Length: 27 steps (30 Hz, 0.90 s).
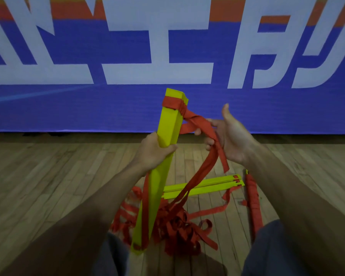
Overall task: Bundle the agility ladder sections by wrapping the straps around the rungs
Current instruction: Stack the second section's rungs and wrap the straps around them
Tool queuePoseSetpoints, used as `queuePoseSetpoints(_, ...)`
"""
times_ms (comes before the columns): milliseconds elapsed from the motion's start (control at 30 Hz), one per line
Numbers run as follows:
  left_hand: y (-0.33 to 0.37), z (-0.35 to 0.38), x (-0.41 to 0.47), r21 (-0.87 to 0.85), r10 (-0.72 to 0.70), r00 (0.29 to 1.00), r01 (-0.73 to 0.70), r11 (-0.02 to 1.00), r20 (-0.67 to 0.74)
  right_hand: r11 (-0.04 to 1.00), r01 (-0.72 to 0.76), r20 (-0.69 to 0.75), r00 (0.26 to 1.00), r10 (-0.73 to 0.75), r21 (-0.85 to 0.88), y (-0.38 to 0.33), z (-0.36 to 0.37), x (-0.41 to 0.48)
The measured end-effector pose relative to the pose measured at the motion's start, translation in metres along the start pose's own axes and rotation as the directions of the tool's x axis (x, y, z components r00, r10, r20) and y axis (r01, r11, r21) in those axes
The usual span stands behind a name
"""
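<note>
A stack of yellow ladder rungs (pixel 168 124) stands nearly upright in front of me, its lower end near my lap. My left hand (pixel 153 150) grips the stack around its middle. Red strap is wound around the stack's top end (pixel 172 103). From there a red strap (pixel 202 122) runs to my right hand (pixel 227 136), whose fingers curl around it to the right of the stack. Strap loops hang from that hand down to a tangled red pile (pixel 175 226) on the floor.
More yellow rungs (pixel 203 186) lie flat on the wooden floor (pixel 48 186) behind the pile. A bundle wrapped in red strap (pixel 253 198) lies at the right by my leg. A blue banner wall (pixel 108 108) with white letters stands close ahead.
</note>
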<state>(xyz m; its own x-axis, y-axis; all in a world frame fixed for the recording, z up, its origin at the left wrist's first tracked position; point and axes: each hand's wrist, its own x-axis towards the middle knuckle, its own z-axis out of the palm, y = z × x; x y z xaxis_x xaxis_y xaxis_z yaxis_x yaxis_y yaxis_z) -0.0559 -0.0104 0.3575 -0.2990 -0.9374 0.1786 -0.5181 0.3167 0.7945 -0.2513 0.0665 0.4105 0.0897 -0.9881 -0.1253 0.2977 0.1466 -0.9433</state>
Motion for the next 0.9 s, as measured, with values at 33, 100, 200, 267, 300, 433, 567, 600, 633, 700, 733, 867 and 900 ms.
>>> queuePoseSetpoints(33, 0.000, 0.001, 0.000, 0.061, -0.008, 1.000, 0.009, 0.998, -0.026, 0.999, -0.011, -0.010, 1.000, 0.010, -0.043, 0.000, 0.001, -0.001)
queuePoseSetpoints(100, 0.003, 0.006, -0.005, 0.149, -0.028, 0.998, 0.035, 0.988, -0.052, 0.983, -0.032, -0.055, 0.998, 0.022, -0.182, 0.002, 0.008, -0.003)
queuePoseSetpoints(200, 0.005, 0.018, -0.014, 0.303, -0.050, 0.999, 0.046, 0.952, 0.005, 0.897, -0.007, -0.167, 0.983, -0.075, -0.441, 0.013, 0.025, -0.003)
queuePoseSetpoints(267, 0.007, 0.028, -0.021, 0.412, -0.038, 0.996, 0.004, 0.911, 0.075, 0.791, -0.002, -0.239, 0.953, -0.183, -0.611, 0.022, 0.033, -0.001)
queuePoseSetpoints(300, 0.008, 0.033, -0.025, 0.446, -0.020, 0.994, -0.029, 0.895, 0.104, 0.725, -0.018, -0.268, 0.935, -0.231, -0.688, 0.026, 0.035, 0.001)
queuePoseSetpoints(433, 0.012, 0.047, -0.035, 0.557, 0.107, 0.982, -0.176, 0.812, 0.154, 0.557, -0.079, -0.344, 0.854, -0.390, -0.827, 0.036, 0.035, 0.006)
queuePoseSetpoints(567, 0.018, 0.050, -0.043, 0.618, 0.224, 0.956, -0.294, 0.730, 0.191, 0.468, -0.074, -0.350, 0.767, -0.538, -0.880, 0.037, 0.028, 0.015)
queuePoseSetpoints(600, 0.020, 0.049, -0.045, 0.599, 0.231, 0.951, -0.308, 0.739, 0.205, 0.457, -0.062, -0.336, 0.766, -0.548, -0.887, 0.035, 0.026, 0.015)
queuePoseSetpoints(633, 0.023, 0.048, -0.045, 0.557, 0.232, 0.947, -0.319, 0.767, 0.223, 0.467, -0.043, -0.329, 0.767, -0.551, -0.883, 0.032, 0.023, 0.015)
queuePoseSetpoints(700, 0.026, 0.044, -0.042, 0.406, 0.261, 0.921, -0.365, 0.838, 0.290, 0.548, 0.010, -0.346, 0.767, -0.541, -0.836, 0.026, 0.017, 0.013)
queuePoseSetpoints(733, 0.025, 0.041, -0.040, 0.311, 0.291, 0.899, -0.393, 0.865, 0.327, 0.594, 0.031, -0.365, 0.762, -0.534, -0.804, 0.022, 0.013, 0.011)
queuePoseSetpoints(867, 0.010, 0.022, -0.021, -0.061, 0.360, 0.879, -0.359, 0.931, 0.312, 0.658, 0.112, -0.370, 0.751, -0.547, -0.744, 0.011, -0.002, 0.007)
queuePoseSetpoints(900, 0.006, 0.019, -0.018, -0.167, 0.326, 0.889, -0.286, 0.944, 0.322, 0.677, 0.157, -0.351, 0.758, -0.549, -0.719, 0.009, -0.004, 0.005)
